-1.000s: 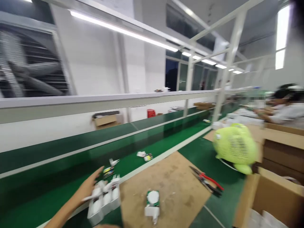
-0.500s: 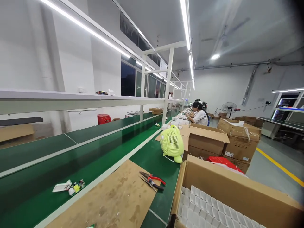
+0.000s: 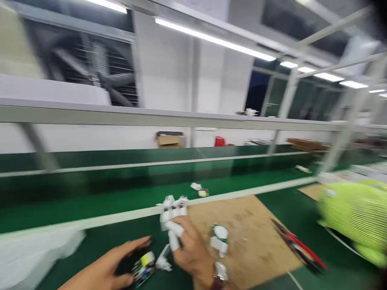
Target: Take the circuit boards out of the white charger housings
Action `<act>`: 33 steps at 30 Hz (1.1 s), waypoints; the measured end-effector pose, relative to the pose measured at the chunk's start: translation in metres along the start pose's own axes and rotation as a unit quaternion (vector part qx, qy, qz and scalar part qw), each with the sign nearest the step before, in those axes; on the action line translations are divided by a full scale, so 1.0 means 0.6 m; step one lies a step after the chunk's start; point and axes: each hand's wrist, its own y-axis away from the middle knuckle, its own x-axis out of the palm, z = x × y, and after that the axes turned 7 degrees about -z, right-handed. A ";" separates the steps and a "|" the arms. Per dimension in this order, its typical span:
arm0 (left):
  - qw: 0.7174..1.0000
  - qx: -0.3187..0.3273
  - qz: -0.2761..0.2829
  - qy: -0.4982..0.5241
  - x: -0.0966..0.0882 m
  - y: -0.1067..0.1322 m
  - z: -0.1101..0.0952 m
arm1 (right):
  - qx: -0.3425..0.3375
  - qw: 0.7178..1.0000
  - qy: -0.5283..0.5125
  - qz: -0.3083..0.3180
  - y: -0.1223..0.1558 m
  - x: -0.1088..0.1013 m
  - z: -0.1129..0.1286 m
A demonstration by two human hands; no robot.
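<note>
The picture is smeared by motion. My right hand (image 3: pixel 189 251), with a watch on the wrist, is closed around a cluster of small white plastic housings (image 3: pixel 173 213) near the front of the green bench. My left hand (image 3: pixel 111 268) lies low at the left with fingers stretched out, over a small circuit board with a yellow part (image 3: pixel 143 266). A white and green part (image 3: pixel 219 238) lies on the brown cardboard sheet (image 3: pixel 248 233) just right of my right hand.
Red-handled pliers (image 3: pixel 298 245) lie at the cardboard's right edge. A lime-green desk fan (image 3: pixel 356 215) stands at the far right. Small loose parts (image 3: pixel 200 190) rest on the green conveyor belt (image 3: pixel 90 201). A white bag (image 3: pixel 33 253) sits at the left. An overhead shelf rail crosses the view.
The view swung back left from the far end of the line. Both hands are in view again, the right now gripping the white housings, the left over the circuit board.
</note>
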 end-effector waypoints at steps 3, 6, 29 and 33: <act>0.994 -0.045 0.029 -0.093 -0.123 0.015 -0.011 | -0.020 0.996 -0.082 -0.011 0.016 0.040 0.019; 0.946 -0.082 -0.093 -0.299 -0.202 0.005 -0.003 | -0.015 0.996 -0.077 0.039 0.028 0.037 0.019; 0.988 -0.085 0.038 -0.119 -0.035 0.035 -0.007 | 0.026 0.972 -0.080 0.218 0.056 0.046 0.033; 0.983 -0.171 0.059 0.001 -0.029 0.046 0.018 | 0.003 0.988 -0.033 0.153 0.029 0.033 0.028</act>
